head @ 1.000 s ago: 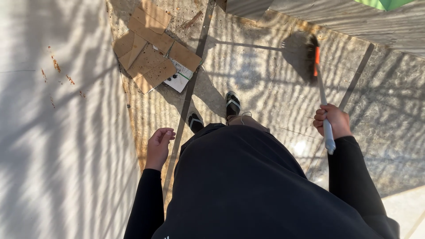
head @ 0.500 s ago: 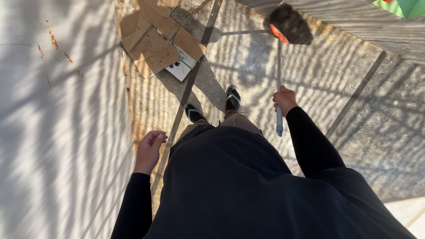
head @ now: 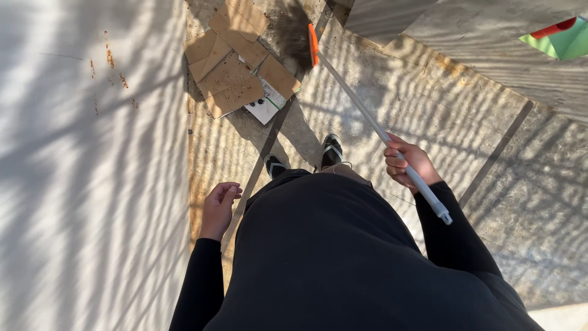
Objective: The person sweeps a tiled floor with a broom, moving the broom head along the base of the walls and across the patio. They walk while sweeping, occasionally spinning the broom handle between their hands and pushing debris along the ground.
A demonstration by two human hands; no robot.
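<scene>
Paved floor [head: 429,116] under striped shade. Right hand [head: 409,162] clamped on broom [head: 367,116]; left hand [head: 218,208] loosely curled, empty. Cardboard [head: 236,61] at upper centre unswept, beside bristles.

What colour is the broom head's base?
Orange, with dark bristles, on the broom held by the right hand; head view.

Left: wall [head: 86,184] close beside left hand [head: 218,208]; little clearance. Ahead: flattened cardboard [head: 236,64] covers floor [head: 429,116], touching the wall. Right: open floor up to slanted panel [head: 490,43].
</scene>
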